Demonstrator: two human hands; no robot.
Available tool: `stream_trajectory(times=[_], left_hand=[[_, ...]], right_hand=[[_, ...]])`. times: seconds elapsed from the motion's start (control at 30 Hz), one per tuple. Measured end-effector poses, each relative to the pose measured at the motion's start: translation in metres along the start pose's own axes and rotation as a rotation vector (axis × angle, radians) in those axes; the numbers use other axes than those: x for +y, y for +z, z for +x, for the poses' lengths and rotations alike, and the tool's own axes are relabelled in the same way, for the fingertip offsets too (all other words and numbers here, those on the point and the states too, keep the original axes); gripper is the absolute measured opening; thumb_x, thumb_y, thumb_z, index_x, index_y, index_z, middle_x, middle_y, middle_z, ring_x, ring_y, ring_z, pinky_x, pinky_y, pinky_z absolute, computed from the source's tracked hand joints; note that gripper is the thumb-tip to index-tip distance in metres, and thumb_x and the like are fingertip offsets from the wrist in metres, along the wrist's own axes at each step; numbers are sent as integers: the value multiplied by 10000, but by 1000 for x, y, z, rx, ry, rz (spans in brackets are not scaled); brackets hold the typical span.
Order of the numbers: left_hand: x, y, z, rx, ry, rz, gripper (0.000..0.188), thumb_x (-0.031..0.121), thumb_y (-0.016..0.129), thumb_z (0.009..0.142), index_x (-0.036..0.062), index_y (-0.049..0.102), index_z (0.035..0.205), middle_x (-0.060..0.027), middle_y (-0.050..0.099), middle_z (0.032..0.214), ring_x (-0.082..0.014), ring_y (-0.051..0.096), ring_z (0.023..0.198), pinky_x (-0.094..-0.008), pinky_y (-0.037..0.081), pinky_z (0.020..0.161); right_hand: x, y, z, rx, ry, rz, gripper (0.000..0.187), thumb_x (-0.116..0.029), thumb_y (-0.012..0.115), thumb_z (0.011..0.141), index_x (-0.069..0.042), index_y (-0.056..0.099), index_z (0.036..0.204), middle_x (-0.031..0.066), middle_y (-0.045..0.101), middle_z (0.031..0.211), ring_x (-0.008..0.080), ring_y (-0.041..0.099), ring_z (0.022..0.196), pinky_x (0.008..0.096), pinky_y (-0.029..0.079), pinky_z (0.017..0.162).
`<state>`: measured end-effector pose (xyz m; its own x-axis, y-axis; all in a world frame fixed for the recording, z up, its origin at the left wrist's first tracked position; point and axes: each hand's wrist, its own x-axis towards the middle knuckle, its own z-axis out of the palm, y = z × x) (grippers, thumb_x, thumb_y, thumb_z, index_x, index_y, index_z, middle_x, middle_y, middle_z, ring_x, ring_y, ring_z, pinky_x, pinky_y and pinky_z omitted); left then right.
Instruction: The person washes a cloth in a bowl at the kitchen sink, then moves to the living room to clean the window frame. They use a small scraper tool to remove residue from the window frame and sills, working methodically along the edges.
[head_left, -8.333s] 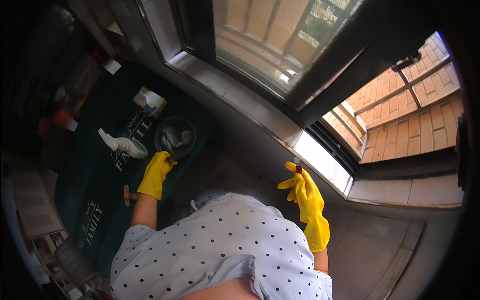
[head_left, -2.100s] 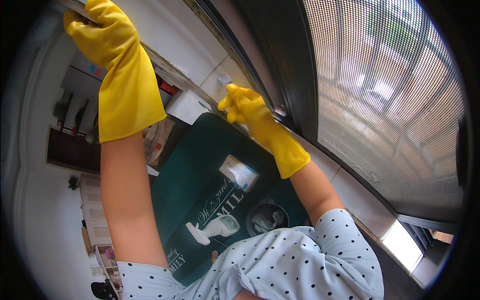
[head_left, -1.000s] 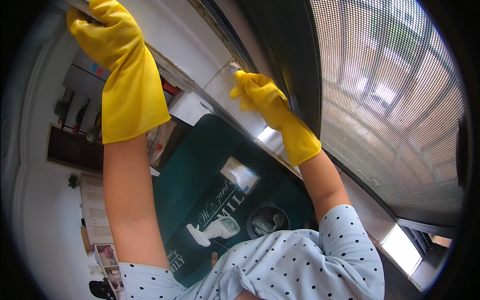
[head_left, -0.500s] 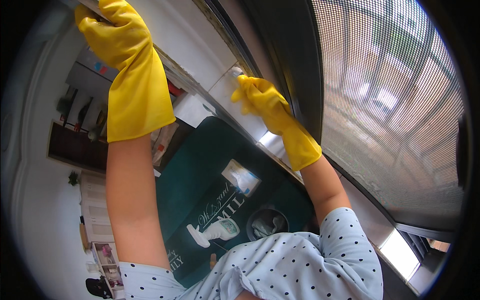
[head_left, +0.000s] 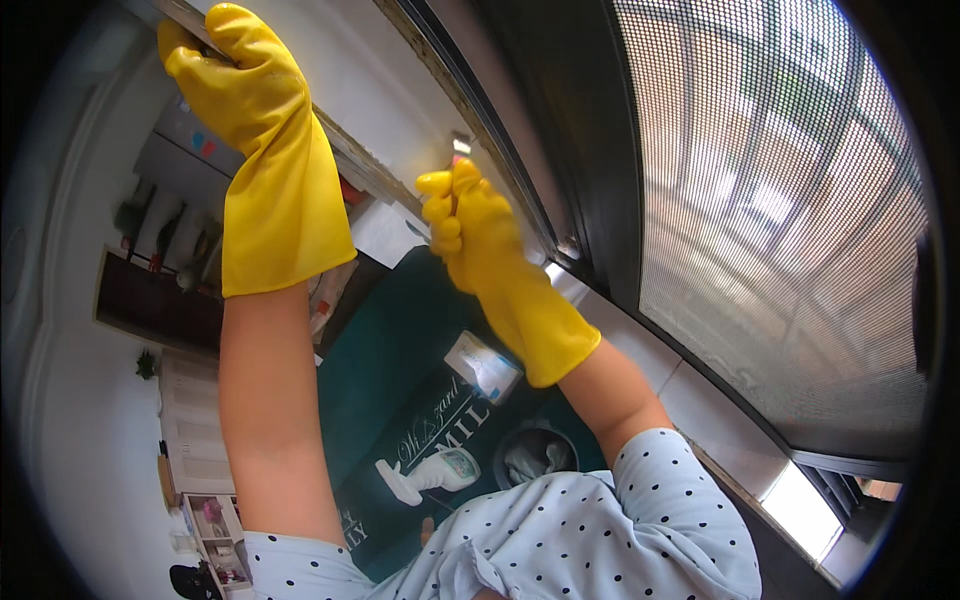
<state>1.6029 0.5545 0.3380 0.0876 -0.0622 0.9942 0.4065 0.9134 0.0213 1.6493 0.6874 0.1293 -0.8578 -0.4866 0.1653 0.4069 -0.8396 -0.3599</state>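
Observation:
Both my hands wear long yellow rubber gloves. At the upper left, my left hand [head_left: 235, 75] is closed over the edge of a pale ledge [head_left: 355, 150], its fingertips partly hidden behind that edge. My right hand [head_left: 475, 225], slightly blurred, is closed round a small scraper-like tool [head_left: 461, 146] with a flat, shiny tip and a bit of pink. Most of this tool is hidden in the glove. Its tip is over the pale sill surface [head_left: 400, 110], beside the dark window track; whether it touches, I cannot tell.
Below lies a dark green cover [head_left: 370, 380] with white lettering. On it are a white spray bottle [head_left: 440, 473], a pale packet [head_left: 482, 366] and a grey bucket [head_left: 570, 450] holding a cloth [head_left: 535, 457]. A dark-framed mesh screen [head_left: 760, 230] stands at the right.
My right hand has moved left and a little down, turning so the tool's tip points up. My left hand keeps its grip on the ledge, with the view shifted slightly.

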Motion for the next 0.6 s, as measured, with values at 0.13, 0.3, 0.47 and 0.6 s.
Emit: stream_trajectory(times=[0.13, 0.3, 0.47, 0.6], left_hand=[[-9, -1, 3, 4, 6, -19, 292, 224, 506, 988, -38, 593, 1084, -71, 599, 884, -119, 534, 730, -239, 437, 673], [-11, -1, -1, 34, -8, 194, 287, 248, 514, 983, -29, 567, 930, -68, 564, 810, -117, 513, 685, -255, 432, 631], [-15, -1, 5, 1, -20, 1, 295, 258, 516, 983, -28, 559, 927, -72, 563, 806, -123, 507, 677, -258, 428, 629], [-24, 0, 6, -25, -75, -181, 301, 266, 518, 984, -27, 552, 925, -74, 563, 804, -128, 501, 671, -260, 424, 627]], right_hand=[[0, 10, 2, 65, 76, 103, 519, -548, 458, 1010, -64, 641, 967, 18, 597, 722, 73, 490, 507, 171, 420, 477], [5, 3, 2, -66, 146, 164, 507, -566, 502, 983, -80, 645, 978, -21, 617, 725, 71, 535, 525, 184, 460, 521], [-4, 16, -3, -65, 241, 271, 505, -548, 469, 1004, -73, 638, 966, -28, 591, 669, 69, 518, 494, 180, 452, 499], [-11, 15, 4, 83, 185, 326, 477, -489, 428, 1043, -63, 627, 964, -20, 555, 666, 59, 415, 476, 186, 350, 431]])
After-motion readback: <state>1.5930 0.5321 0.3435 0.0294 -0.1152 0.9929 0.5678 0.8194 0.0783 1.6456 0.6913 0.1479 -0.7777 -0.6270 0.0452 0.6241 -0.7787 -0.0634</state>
